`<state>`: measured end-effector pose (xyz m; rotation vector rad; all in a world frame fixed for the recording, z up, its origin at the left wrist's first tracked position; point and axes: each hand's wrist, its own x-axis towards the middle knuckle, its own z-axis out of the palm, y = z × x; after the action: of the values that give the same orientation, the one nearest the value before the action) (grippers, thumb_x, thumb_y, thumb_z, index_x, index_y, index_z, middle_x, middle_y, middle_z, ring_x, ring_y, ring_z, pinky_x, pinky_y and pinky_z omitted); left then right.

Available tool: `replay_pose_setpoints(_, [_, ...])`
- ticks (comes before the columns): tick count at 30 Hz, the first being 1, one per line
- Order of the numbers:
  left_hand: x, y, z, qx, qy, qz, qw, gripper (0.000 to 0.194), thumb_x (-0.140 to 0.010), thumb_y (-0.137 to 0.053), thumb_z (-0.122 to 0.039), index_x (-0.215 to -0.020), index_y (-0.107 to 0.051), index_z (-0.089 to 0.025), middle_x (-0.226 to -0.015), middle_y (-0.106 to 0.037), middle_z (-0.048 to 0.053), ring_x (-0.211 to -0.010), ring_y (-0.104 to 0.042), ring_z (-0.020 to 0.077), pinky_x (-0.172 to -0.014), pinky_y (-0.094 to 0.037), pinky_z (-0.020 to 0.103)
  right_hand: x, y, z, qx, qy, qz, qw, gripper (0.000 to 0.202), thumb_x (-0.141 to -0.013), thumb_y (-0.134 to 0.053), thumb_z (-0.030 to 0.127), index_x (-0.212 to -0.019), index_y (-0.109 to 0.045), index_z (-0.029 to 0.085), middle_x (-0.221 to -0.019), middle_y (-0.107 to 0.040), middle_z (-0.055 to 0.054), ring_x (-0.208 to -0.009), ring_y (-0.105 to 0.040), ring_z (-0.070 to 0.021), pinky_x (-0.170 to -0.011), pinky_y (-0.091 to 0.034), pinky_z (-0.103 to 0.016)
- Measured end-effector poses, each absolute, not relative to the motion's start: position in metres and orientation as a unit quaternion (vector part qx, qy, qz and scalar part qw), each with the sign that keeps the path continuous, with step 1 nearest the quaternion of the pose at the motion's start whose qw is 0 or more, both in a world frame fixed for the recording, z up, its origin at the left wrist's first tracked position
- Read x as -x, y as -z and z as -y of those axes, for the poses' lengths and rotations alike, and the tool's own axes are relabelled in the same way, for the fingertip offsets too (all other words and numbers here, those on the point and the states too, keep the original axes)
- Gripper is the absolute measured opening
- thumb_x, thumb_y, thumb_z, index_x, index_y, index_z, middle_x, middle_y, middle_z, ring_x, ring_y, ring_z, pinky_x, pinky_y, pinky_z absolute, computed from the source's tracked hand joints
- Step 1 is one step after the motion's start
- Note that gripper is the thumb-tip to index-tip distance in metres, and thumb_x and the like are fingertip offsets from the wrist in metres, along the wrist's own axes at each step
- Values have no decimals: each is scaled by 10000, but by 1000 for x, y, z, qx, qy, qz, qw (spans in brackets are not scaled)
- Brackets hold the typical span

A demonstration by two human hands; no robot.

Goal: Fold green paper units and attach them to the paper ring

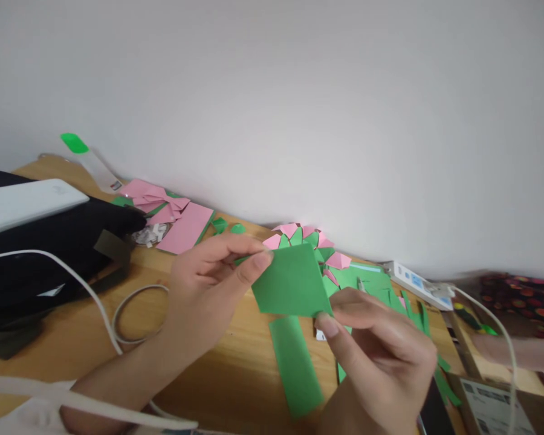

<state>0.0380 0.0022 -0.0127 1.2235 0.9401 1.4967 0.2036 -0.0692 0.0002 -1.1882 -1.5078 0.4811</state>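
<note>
A piece of green paper (292,281) is held up above the table between both hands. My left hand (213,290) pinches its upper left corner between thumb and fingers. At the lower right corner, my right hand (376,347) has a thumb and finger closed on the same sheet. Below it on the table lies a green paper strip (295,365). Just behind the held sheet are several pink and green folded paper pieces (338,260), partly hidden by it.
Pink paper (188,226) and a pile of white scraps (149,234) lie back left, near a black bag (63,241) bearing a white device (31,202). A power strip (417,284) runs along the wall at right. White cable (72,281) crosses the left side. Another person's arm (517,352) shows far right.
</note>
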Motion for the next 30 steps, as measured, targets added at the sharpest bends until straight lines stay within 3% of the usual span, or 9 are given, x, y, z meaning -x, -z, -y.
replay_pose_setpoints(8, [-27, 5, 2, -624, -590, -363, 363, 182, -807, -675, -67, -799, -704, -248, -720, -724, -94, -617, -633, 62, -560, -480, 139, -213, -3, 65, 485, -255, 672, 498, 144, -814, -656, 98, -765, -660, 234, -609, -623, 42, -570, -579, -114, -555, -479, -262])
replay_pose_setpoints(11, [-26, 5, -4, -659, -538, -361, 381, 121, -823, -673, -121, -761, -699, -221, -688, -708, -70, -586, -605, 75, -523, -450, 165, -215, -14, 59, 514, -239, 677, 468, 116, -807, -690, 161, -886, -691, 245, -688, -671, 45, -642, -607, -104, -588, -497, -225])
replay_pose_setpoints(13, [-27, 6, -7, -678, -496, -345, 418, 118, -829, -666, -145, -727, -692, -200, -655, -691, -60, -563, -584, 75, -497, -424, 164, -213, -22, 54, 533, -209, 673, 468, 203, -807, -696, 191, -1001, -694, 249, -809, -724, 29, -734, -639, -113, -658, -522, -228])
replay_pose_setpoints(20, [-30, 2, -9, -721, -405, -321, 461, 147, -844, -629, -174, -718, -704, -183, -672, -704, -35, -613, -607, 98, -550, -430, 180, -199, -38, 40, 546, -177, 728, 376, 129, -800, -655, 99, -815, -707, 216, -745, -749, 54, -637, -660, -77, -571, -511, -162])
replay_pose_setpoints(30, [-19, 0, -5, -740, -399, -337, 423, 175, -860, -611, -212, -712, -702, -196, -684, -717, -23, -615, -627, 121, -554, -435, 201, -221, -57, 52, 577, -155, 723, 347, 133, -779, -676, 168, -666, -685, 238, -586, -695, 41, -517, -626, -111, -440, -484, -187])
